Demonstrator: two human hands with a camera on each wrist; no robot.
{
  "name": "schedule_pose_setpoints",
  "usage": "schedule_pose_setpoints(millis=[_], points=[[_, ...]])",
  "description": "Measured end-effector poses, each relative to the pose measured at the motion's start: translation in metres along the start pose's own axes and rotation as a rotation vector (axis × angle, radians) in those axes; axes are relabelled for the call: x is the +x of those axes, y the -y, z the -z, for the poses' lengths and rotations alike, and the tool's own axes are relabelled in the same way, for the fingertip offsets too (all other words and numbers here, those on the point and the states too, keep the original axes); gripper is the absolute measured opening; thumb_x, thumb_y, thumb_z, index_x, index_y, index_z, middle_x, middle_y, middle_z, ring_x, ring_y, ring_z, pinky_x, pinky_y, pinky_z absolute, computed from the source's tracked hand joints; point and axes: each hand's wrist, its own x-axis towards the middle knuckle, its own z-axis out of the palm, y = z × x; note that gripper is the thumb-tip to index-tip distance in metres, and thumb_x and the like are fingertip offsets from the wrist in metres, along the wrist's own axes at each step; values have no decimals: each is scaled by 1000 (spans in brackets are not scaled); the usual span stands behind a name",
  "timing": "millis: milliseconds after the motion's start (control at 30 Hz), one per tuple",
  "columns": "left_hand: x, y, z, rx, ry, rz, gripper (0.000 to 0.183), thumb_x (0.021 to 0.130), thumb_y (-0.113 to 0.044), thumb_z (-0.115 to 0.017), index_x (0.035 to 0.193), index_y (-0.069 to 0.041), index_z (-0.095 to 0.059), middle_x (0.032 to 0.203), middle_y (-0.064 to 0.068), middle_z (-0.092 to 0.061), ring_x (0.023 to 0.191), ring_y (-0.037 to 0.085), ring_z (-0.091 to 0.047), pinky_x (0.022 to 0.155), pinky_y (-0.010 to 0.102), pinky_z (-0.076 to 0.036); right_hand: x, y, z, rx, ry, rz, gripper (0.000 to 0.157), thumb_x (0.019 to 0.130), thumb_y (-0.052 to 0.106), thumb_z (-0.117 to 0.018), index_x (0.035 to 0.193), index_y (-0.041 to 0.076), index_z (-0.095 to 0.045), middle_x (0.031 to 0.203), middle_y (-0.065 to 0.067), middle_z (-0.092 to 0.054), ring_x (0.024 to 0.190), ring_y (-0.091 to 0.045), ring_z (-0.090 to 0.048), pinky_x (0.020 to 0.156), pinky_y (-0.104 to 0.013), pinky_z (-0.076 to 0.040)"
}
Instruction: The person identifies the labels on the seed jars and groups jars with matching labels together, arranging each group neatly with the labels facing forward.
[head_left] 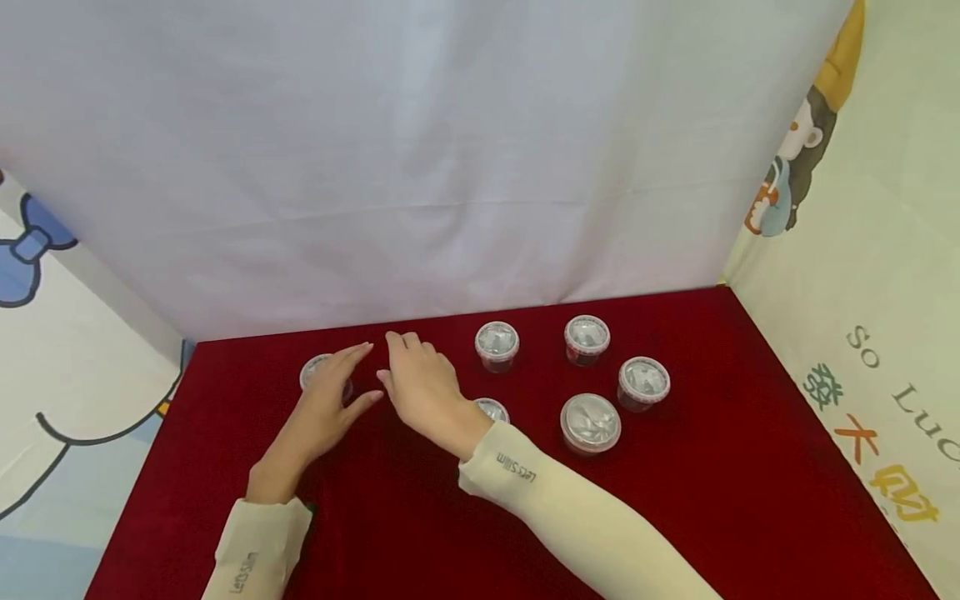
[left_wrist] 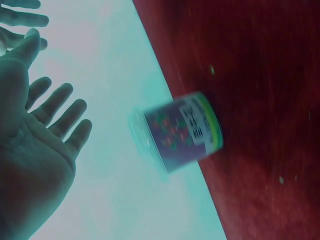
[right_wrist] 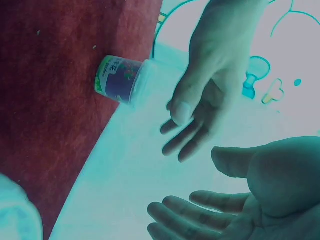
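My left hand [head_left: 330, 404] is held over the left part of the red cloth, fingers extended and thumb apart, with nothing between them. Partly hidden behind it in the head view stands a small lidded tub [head_left: 313, 367]. In the left wrist view this tub [left_wrist: 180, 134] shows a dark label with red flowers and a green band at its base, apart from the fingers. Facing the left hand is my right hand [head_left: 423, 387], its fingers loosely bent and empty. The right wrist view has both hands, the left hand [right_wrist: 215, 90] above the right hand [right_wrist: 235, 200].
Right of the hands stand several similar tubs: one at the back [head_left: 497, 346], another farther right [head_left: 587, 337], a third [head_left: 643, 382] and a wider-looking one [head_left: 591, 423]. My right wrist partly covers another tub [head_left: 492, 408]. A white curtain [head_left: 450, 167] hangs behind the red cloth [head_left: 420, 517].
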Motion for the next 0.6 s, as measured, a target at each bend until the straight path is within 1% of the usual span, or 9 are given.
schedule_pose_setpoints(millis=[100, 233, 367, 467, 600], points=[[0, -7, -7, -19, 20, -12, 65, 96, -6, -78, 151, 9, -47, 152, 30, -51, 141, 49, -48, 115, 65, -38, -9, -11, 4, 42, -8, -13, 54, 110, 30, -60, 155, 3, -48, 144, -14, -61, 125, -30, -65, 98, -42, -58], [-2, -18, -17, -27, 43, -28, 65, 95, -8, -79, 151, 8, -49, 150, 29, -54, 140, 48, -49, 116, 64, -38, -20, -24, 6, 79, -13, -21, 53, 109, 28, -61, 154, 2, -49, 144, -15, -61, 125, -32, -65, 99, -43, -58], [-4, -29, -27, -37, 69, -32, 66, 94, -9, -81, 150, 7, -51, 149, 27, -56, 139, 46, -51, 116, 63, -39, -32, -35, 8, 111, -24, -7, 53, 109, 26, -62, 153, 0, -49, 144, -17, -61, 124, -35, -64, 100, -46, -57], [-5, -37, -35, -58, 96, -34, 66, 94, -11, -81, 151, 5, -51, 150, 25, -56, 139, 45, -51, 116, 62, -40, -40, -42, 9, 141, -41, 2, 52, 108, 23, -64, 152, -1, -50, 143, -19, -61, 125, -37, -63, 102, -49, -56], [-6, -46, -44, -94, 133, -31, 66, 95, -12, -81, 151, 4, -50, 151, 24, -55, 140, 44, -51, 117, 62, -40, -50, -52, 10, 169, -55, -9, 50, 107, 20, -65, 151, -1, -52, 143, -19, -61, 127, -38, -62, 104, -51, -54]])
